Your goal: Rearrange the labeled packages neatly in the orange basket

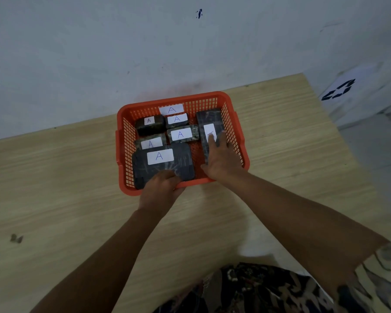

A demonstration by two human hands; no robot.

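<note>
An orange mesh basket (pixel 235 123) stands on a wooden table and holds several dark wrapped packages with white "A" labels. My left hand (pixel 159 188) grips the near edge of the large flat package (pixel 163 163) at the basket's front left. My right hand (pixel 221 159) lies flat on the long narrow package (pixel 209 123) along the right wall, fingers spread over its label. Smaller packages (pixel 181 134) fill the back left and middle. One white "A" label (pixel 171 109) sits on the basket's far wall.
The wooden table (pixel 54 188) runs to a pale wall (pixel 99 53) right behind the basket. A small dark scrap (pixel 16 238) lies at the table's left. A white sheet with a dark mark (pixel 343 89) lies beyond the table's right edge.
</note>
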